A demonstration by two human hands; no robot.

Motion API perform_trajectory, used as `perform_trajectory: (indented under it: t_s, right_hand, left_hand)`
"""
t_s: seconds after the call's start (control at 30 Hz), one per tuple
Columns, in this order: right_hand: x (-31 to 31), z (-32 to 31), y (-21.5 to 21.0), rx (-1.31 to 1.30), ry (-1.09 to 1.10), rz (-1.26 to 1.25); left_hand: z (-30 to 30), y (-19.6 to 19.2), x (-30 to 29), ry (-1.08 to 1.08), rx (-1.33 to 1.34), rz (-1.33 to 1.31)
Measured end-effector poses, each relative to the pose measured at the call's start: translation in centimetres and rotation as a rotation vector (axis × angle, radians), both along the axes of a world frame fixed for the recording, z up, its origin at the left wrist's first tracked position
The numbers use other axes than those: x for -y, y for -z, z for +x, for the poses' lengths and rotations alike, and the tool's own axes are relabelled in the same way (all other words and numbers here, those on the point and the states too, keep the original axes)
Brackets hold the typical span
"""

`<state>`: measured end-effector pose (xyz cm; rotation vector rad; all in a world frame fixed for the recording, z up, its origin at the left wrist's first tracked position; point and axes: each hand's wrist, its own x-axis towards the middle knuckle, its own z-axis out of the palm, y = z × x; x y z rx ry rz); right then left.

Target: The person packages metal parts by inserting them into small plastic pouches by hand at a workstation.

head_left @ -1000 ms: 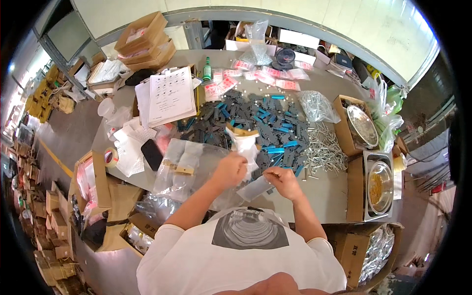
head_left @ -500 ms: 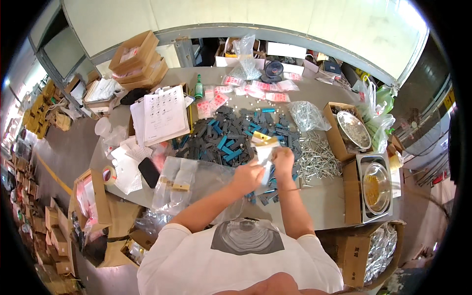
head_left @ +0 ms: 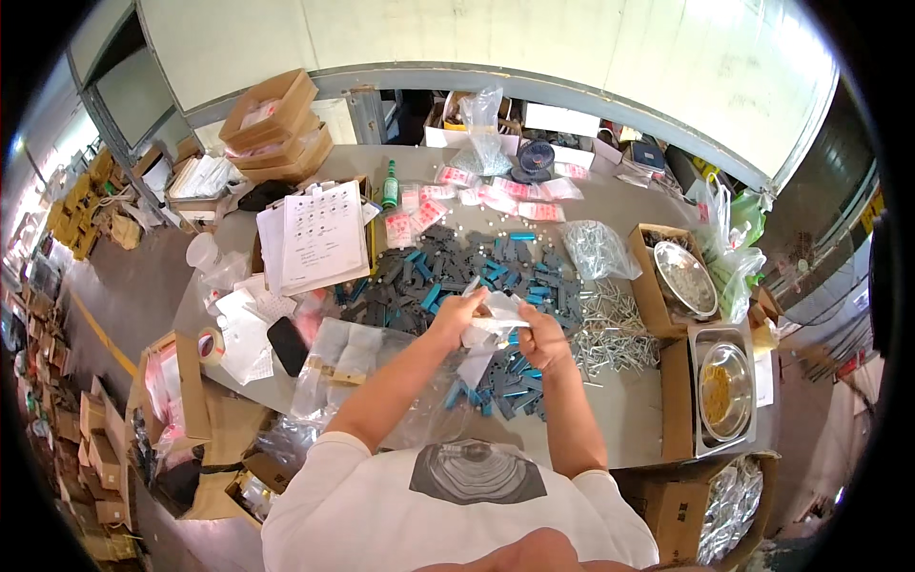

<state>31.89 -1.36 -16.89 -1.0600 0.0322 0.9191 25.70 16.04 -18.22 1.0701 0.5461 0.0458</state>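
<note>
Small clear plastic bag (head_left: 496, 319) held up above worktop (head_left: 620, 410), over pile of grey and blue parts (head_left: 477, 276). Bag pinched at left end by left hand (head_left: 456, 317), at right end by right hand (head_left: 541, 341). Fingers of both hands pressed together on bag. Silver screws (head_left: 615, 329) lying just right.

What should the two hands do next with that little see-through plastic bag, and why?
Probably pull the small clear plastic bag open: the left hand and right hand both pinch it above the pile of dark grey and blue plastic pieces, and nothing visible is inside it.
</note>
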Motion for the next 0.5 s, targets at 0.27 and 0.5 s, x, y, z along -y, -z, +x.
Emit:
perform_trajectory:
  t_s: [0.27, 0.5]
  right_hand:
    - [0.0, -2.1, 0.7, 0.169, 0.007, -0.077]
    - [1.4, -5.7, 0.6, 0.454, -0.059, -0.177]
  left_hand:
    - [-1.5, 0.8, 1.5, 0.055, 0.030, 0.035]
    - [-7.2, -1.4, 1.0, 0.001, 0.079, 0.441]
